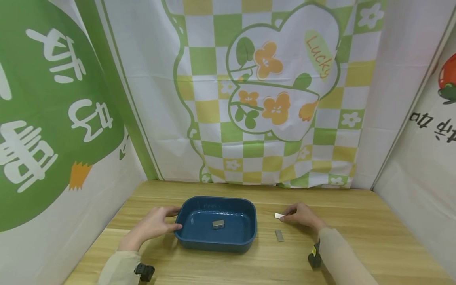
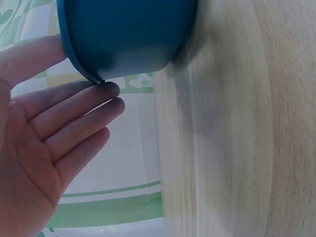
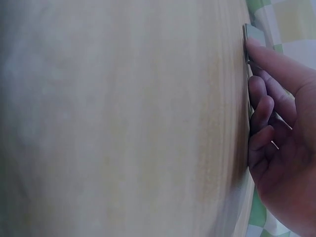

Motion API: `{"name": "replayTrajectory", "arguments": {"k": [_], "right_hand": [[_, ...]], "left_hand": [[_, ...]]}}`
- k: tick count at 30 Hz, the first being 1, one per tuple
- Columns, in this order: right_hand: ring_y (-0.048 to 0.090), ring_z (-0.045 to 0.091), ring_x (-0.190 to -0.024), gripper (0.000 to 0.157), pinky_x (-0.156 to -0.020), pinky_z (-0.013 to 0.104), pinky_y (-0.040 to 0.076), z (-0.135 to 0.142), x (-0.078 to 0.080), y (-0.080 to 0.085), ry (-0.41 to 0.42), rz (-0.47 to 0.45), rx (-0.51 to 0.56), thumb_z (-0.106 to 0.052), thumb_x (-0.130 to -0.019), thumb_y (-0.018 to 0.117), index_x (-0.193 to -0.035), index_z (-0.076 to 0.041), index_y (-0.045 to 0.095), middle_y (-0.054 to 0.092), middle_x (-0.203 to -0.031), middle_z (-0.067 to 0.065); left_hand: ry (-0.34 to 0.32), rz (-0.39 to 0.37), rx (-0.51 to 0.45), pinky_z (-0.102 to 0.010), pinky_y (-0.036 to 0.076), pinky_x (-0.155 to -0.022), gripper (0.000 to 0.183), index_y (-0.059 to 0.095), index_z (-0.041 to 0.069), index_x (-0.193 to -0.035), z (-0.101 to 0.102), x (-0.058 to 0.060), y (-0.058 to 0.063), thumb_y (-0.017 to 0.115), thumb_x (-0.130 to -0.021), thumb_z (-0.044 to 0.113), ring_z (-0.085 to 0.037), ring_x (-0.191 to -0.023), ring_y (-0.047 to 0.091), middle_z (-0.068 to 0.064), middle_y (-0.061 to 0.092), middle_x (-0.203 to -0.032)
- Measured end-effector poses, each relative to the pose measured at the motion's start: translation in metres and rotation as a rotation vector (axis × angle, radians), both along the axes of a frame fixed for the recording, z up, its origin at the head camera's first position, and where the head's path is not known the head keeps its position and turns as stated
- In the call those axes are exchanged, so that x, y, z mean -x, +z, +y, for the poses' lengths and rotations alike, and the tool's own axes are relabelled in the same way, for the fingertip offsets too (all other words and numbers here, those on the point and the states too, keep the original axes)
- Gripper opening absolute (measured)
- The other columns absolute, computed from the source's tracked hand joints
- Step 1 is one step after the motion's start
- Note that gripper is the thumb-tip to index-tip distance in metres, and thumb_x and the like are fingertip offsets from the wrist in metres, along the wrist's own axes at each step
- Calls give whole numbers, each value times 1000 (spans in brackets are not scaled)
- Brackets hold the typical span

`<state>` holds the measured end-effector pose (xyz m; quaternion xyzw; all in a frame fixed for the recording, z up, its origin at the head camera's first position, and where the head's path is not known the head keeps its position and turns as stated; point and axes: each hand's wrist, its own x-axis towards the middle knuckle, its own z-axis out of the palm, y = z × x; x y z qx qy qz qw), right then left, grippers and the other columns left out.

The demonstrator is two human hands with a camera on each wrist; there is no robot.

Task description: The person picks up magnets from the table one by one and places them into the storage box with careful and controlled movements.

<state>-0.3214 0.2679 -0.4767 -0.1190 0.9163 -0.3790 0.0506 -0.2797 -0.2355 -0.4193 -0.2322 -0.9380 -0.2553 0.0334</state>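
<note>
A dark blue rectangular basin (image 1: 216,248) stands on the table, and a small stack of silver metal blocks (image 1: 218,224) lies inside it. My left hand (image 1: 153,227) touches the basin's left end with its thumb and fingertips; its fingers are nearly straight in the left wrist view (image 2: 59,113). To the right of the basin, my right hand (image 1: 303,217) pinches the end of a thin silver metal plate (image 1: 279,215) at the table surface. Its other fingers curl beside the plate in the right wrist view. A second thin metal plate (image 1: 279,236) lies flat, nearer the front.
The wooden table (image 1: 270,265) reaches back to a hanging cloth (image 1: 256,162) with green and yellow checks. Printed cloth also hangs along the left and right sides. Each wrist wears a small black camera (image 1: 144,272).
</note>
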Motion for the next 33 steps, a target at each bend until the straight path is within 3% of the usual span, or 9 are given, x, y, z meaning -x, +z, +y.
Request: {"name": "replayTrajectory", "arguments": {"k": [16, 33], "right_hand": [[57, 18, -91, 27, -80, 37, 49, 0, -2, 0, -34, -50, 10, -33, -81, 74, -93, -9, 72, 66, -94, 2], [57, 17, -87, 24, -74, 31, 48, 1, 0, 3, -10, -28, 19, -30, -82, 74, -93, -8, 73, 67, -93, 2]], "left_hand": [[8, -16, -11, -52, 47, -96, 56, 60, -1, -124, 2, -1, 1, 77, -79, 28, -33, -110, 63, -17, 65, -120], [8, -14, -12, -52, 46, -97, 56, 60, 0, -125, 2, -1, 2, 77, -79, 28, -33, -111, 62, -16, 65, -121]]}}
